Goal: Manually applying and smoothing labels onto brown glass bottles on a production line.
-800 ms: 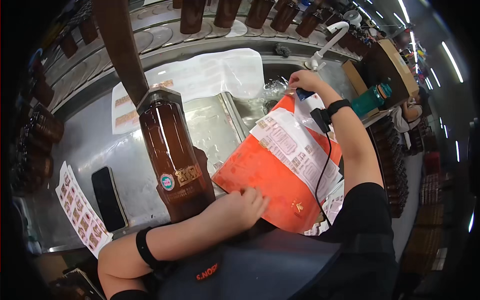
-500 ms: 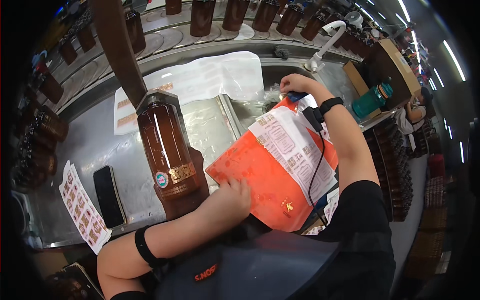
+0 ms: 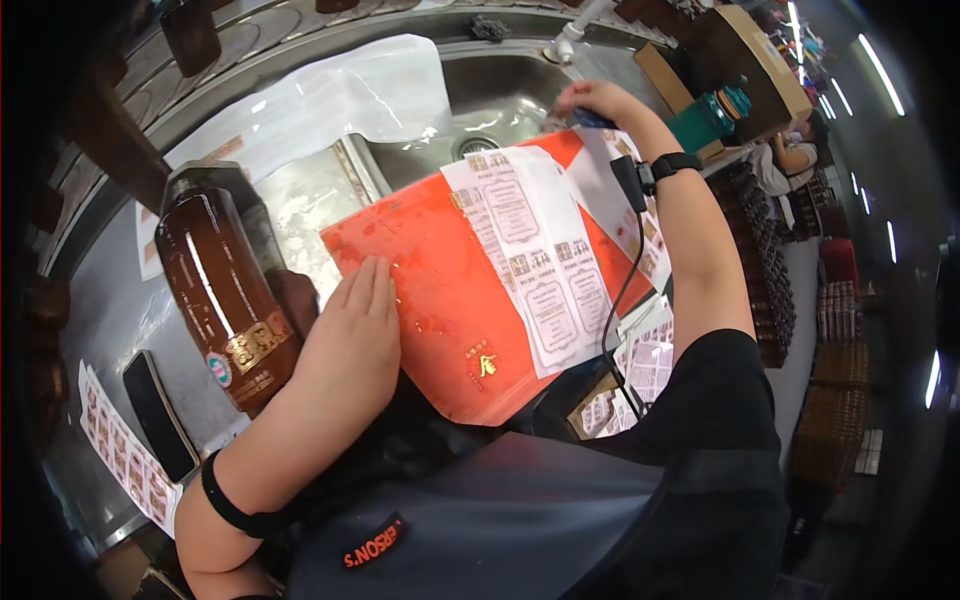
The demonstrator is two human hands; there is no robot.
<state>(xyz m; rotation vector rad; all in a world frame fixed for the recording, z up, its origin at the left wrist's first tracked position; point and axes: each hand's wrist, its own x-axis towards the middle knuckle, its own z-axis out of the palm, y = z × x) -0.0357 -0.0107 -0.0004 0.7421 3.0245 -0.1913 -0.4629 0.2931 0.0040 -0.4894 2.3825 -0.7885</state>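
Beside a stainless-steel sink (image 3: 510,82), label sheets (image 3: 545,265) lie on an orange board (image 3: 440,310); the left hand (image 3: 357,335) rests straight-fingered and empty at its edge; the right hand (image 3: 598,98) curls, its hold unclear.

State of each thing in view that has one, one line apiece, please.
Phone, screen dark
Orange board, wet with droplets
Brown bottle, labelled
Teal bottle, lid on
Middle label sheet, lying across the board
Left hand, fingers straight, on the board
Right hand, fingers bent, hold unclear
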